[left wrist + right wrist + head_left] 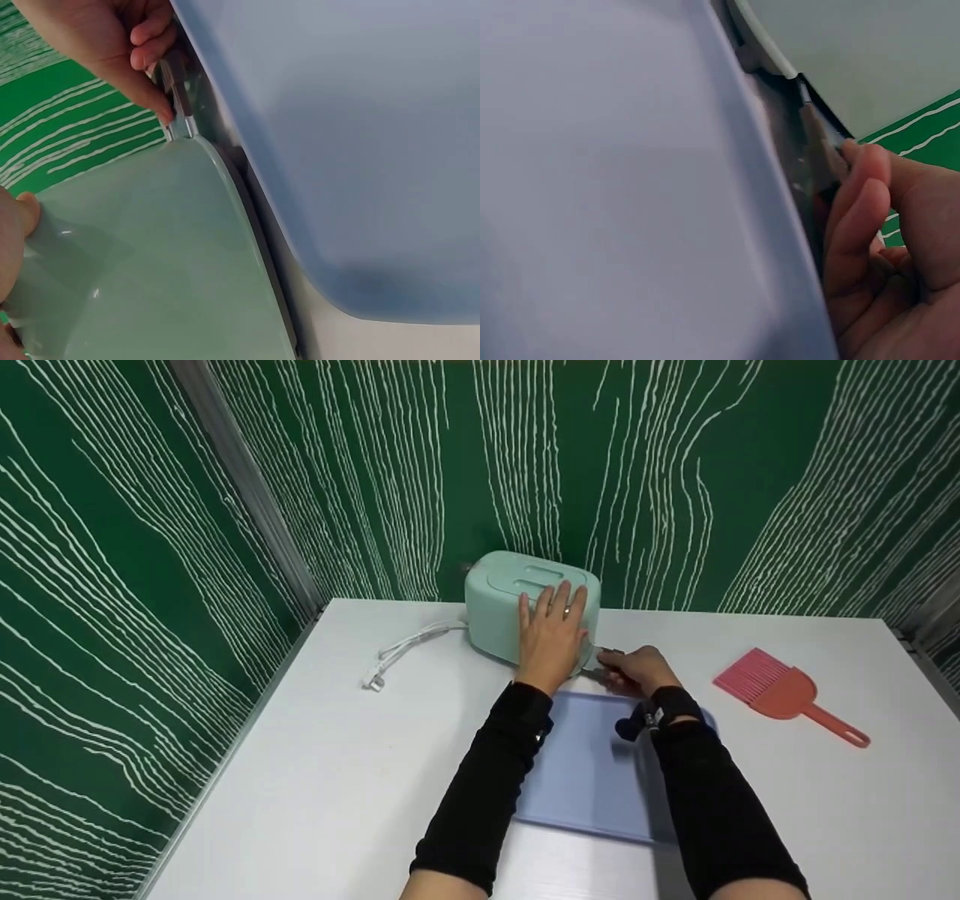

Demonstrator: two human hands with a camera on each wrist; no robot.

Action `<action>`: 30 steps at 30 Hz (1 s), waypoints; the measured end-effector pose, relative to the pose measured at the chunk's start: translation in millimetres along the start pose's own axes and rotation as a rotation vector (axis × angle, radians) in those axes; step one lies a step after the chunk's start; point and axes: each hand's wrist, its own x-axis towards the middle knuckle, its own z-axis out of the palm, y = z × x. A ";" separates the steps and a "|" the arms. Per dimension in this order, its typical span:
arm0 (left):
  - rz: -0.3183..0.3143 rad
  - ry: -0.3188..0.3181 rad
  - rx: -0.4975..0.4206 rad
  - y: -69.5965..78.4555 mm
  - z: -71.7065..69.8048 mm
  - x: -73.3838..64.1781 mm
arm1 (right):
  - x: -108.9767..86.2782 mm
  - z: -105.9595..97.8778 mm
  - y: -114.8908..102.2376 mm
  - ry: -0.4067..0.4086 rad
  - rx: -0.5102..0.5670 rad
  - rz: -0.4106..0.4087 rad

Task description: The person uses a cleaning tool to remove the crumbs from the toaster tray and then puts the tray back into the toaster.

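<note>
Pinching: right hand (637, 667), fingers narrow on a thin piece (823, 150) at the lower end of the mint toaster (495, 615);
Left hand (553, 641): fingers spread against its side and top;
Toaster: on the desk (300, 780), near the green wall (577, 472), behind the blue tray (577, 780);
Brush (784, 694): right of the tray

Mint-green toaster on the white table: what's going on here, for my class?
A person's left hand lies on the mint-green, rounded toaster, while the right hand pinches a small dark-and-silver piece at its right end. A shallow pale-blue rectangular tray lies in front, and a pink-bristled red brush lies to the right. Whether the piece is coming loose, I cannot tell.
</note>
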 end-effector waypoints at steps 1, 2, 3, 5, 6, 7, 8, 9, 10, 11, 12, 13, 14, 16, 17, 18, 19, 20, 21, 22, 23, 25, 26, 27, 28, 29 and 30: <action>0.000 -0.002 -0.001 0.1 0.0 0.3 | -5.0 1.0 -2.8 -0.003 0.015 -0.003; -0.002 -0.005 0.000 0.2 0.0 0.4 | -9.4 1.8 -5.2 -0.004 0.024 -0.005; -0.004 -0.009 0.002 0.5 0.0 0.5 | -13.7 2.4 -7.6 -0.007 0.023 -0.008; -0.007 -0.017 0.005 1.1 -0.3 0.6 | -17.1 2.4 -9.5 -0.013 0.019 -0.011; -0.008 -0.021 0.006 1.4 -0.6 0.4 | -16.6 2.0 -9.1 -0.011 0.003 -0.013; -0.008 -0.018 0.005 1.6 -0.6 0.4 | -15.6 1.7 -8.6 -0.010 -0.012 -0.012; -0.008 -0.020 0.005 1.8 -0.9 0.3 | -14.8 1.7 -8.5 -0.009 -0.025 -0.008; -0.008 -0.019 0.005 2.0 -1.0 0.4 | -13.9 1.5 -8.3 -0.008 -0.031 0.000; -0.008 -0.018 0.006 2.1 -1.0 0.4 | -13.0 1.5 -8.2 -0.009 -0.029 0.010; -0.008 -0.015 0.006 2.2 -1.0 0.5 | -12.1 1.5 -8.0 -0.008 -0.025 0.018; -0.008 -0.014 0.008 2.3 -1.0 0.5 | -10.9 1.3 -7.5 -0.008 -0.020 0.024; -0.008 -0.013 0.010 2.4 -1.0 0.4 | -10.2 1.2 -7.3 -0.008 -0.009 0.032; -0.008 -0.014 0.013 2.5 -1.2 0.2 | -9.3 0.9 -6.9 -0.010 0.003 0.038; -0.005 -0.007 0.014 2.4 -1.2 -0.4 | -7.6 0.2 -6.0 -0.014 0.027 0.040; -0.002 0.003 0.010 2.3 -1.0 -0.6 | -6.4 -0.4 -5.4 -0.012 0.028 0.040; 0.000 0.008 0.008 2.1 -0.9 -0.9 | -5.4 -0.9 -4.9 -0.013 0.032 0.042; 0.002 0.016 0.007 1.9 -0.6 -1.1 | -4.4 -1.3 -4.5 -0.015 0.035 0.044; 0.004 0.023 0.005 1.6 -0.2 -1.3 | -3.2 -1.8 -4.1 -0.015 0.033 0.046; 0.005 0.028 0.004 1.3 0.2 -1.4 | -2.2 -2.0 -3.9 -0.015 0.028 0.050; 0.004 0.032 0.006 1.1 0.6 -1.5 | -1.2 -2.2 -3.6 -0.016 0.022 0.055; 0.003 0.034 0.008 0.9 1.0 -1.5 | -0.5 -2.2 -3.8 -0.018 0.018 0.062; 0.002 0.032 0.010 0.6 1.2 -1.5 | 0.1 -2.4 -4.5 -0.024 0.019 0.076; 0.003 0.033 0.008 0.5 1.1 -1.6 | -0.1 -2.8 -5.1 -0.031 0.020 0.082; 0.003 0.032 0.006 0.4 0.9 -1.6 | -0.8 -2.9 -6.2 -0.037 0.023 0.087; 0.004 0.031 0.005 0.3 0.7 -1.6 | -2.1 -2.9 -7.5 -0.043 0.024 0.091; 0.005 0.032 0.004 0.1 0.7 -1.6 | -3.5 -3.1 -8.7 -0.051 0.024 0.094; 0.006 0.032 0.002 -0.1 0.7 -1.6 | -5.2 -3.4 -10.1 -0.057 0.021 0.094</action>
